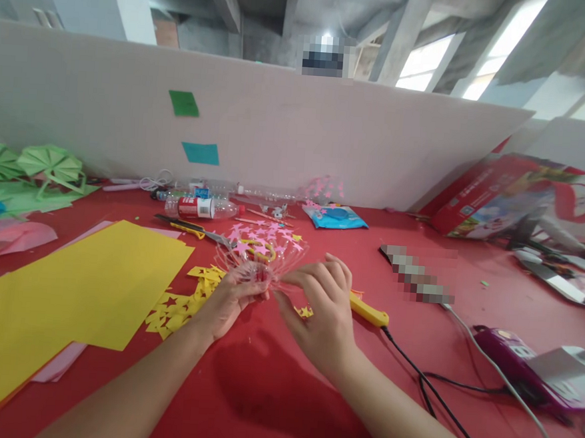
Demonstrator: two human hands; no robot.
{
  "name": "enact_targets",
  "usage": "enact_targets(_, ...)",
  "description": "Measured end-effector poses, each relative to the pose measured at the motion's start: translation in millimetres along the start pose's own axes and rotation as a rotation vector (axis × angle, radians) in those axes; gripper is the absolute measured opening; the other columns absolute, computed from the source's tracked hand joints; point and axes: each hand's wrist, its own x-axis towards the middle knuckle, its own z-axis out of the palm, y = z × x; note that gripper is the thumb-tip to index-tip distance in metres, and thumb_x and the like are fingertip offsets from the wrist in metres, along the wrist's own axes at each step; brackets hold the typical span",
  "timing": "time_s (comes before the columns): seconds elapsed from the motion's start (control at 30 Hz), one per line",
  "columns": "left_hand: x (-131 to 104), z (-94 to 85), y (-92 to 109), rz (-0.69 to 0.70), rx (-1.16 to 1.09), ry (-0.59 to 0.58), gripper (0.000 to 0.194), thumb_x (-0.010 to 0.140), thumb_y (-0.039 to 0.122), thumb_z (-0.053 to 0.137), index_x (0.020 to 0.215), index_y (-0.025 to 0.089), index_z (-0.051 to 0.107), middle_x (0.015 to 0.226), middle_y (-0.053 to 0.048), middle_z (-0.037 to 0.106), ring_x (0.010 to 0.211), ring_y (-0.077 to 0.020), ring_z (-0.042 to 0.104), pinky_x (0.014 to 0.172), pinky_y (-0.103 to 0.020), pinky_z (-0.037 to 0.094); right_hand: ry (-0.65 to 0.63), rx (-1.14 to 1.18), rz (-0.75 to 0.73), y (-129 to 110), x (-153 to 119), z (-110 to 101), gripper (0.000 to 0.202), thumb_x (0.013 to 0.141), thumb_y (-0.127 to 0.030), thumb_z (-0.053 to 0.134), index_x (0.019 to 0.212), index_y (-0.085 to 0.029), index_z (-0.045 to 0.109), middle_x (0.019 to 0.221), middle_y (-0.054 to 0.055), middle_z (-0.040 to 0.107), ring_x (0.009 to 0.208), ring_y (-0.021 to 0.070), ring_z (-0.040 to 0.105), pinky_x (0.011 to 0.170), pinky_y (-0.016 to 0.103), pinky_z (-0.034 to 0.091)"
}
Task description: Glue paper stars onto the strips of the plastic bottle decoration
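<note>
My left hand (234, 302) is closed around the neck end of a cut clear plastic bottle (257, 274), held just above the red table. The bottle's wall is slit into thin strips that fan outward, with pink stars (259, 233) on them and one yellow star near the right. At the fan's right side, my right hand (319, 304) has thumb and forefinger on a clear strip; the exact contact is blurred. Cut yellow star scraps (179, 308) lie by my left wrist. Scissors (211, 235) with yellow handles lie behind the fan, partly seen through it.
Yellow paper sheets (82, 284) cover the left. Plastic bottles (200, 207) and a blue packet (335, 217) lie near the white partition (279, 124). A yellow corded tool (369, 311) is right of my right hand, beside cables and a purple power strip (527, 369). A red bag (494, 196) stands far right.
</note>
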Motion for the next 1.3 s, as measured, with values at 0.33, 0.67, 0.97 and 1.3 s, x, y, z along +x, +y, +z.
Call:
enact_targets(0.33,-0.3,0.4,0.9,-0.011,-0.024,0.037,0.033,0.062,0.017,0.078,0.093,0.019,0.066,0.075,0.001,0.065,0.066,-0.0102,0.058,0.07,-0.024,0.044,0.013,0.036,-0.029,-3.9,-0.2,-3.0,0.012,0.082,-0.014,0.059,0.091,-0.022,0.059,0.081,0.0,0.062,0.077,0.0165,0.055,0.096,0.045,0.036)
enact_targets(0.67,4.9,-7.6,5.2,0.038,-0.103,0.105,0.023,0.056,0.014,0.08,0.068,0.016,0.061,0.064,0.004,0.06,0.064,-0.0083,0.056,0.069,-0.024,0.043,0.243,0.157,-0.029,-0.3,-2.2,-12.2,0.029,0.079,-0.005,0.048,0.1,-0.023,0.054,0.081,0.0,0.055,0.076,0.0163,0.053,0.096,0.049,0.038)
enact_targets(0.97,7.2,-11.2,8.5,0.084,-0.148,0.13,0.027,0.056,0.01,0.078,0.072,0.019,0.058,0.064,0.005,0.061,0.071,-0.0103,0.059,0.071,-0.023,0.044,0.024,0.083,-0.171,-3.6,-2.4,-9.5,0.017,0.078,-0.01,0.052,0.09,-0.021,0.058,0.08,0.0,0.062,0.074,0.0146,0.053,0.098,0.046,0.035)
enact_targets(1.3,3.2,-3.0,12.0,0.077,-0.106,0.107,0.031,0.056,0.014,0.08,0.079,0.017,0.059,0.077,0.001,0.064,0.07,-0.0094,0.056,0.07,-0.024,0.043,-0.051,-0.009,-0.266,-2.7,-4.8,0.4,0.009,0.085,-0.014,0.056,0.083,-0.021,0.061,0.077,-0.001,0.065,0.074,0.0132,0.05,0.105,0.043,0.031)
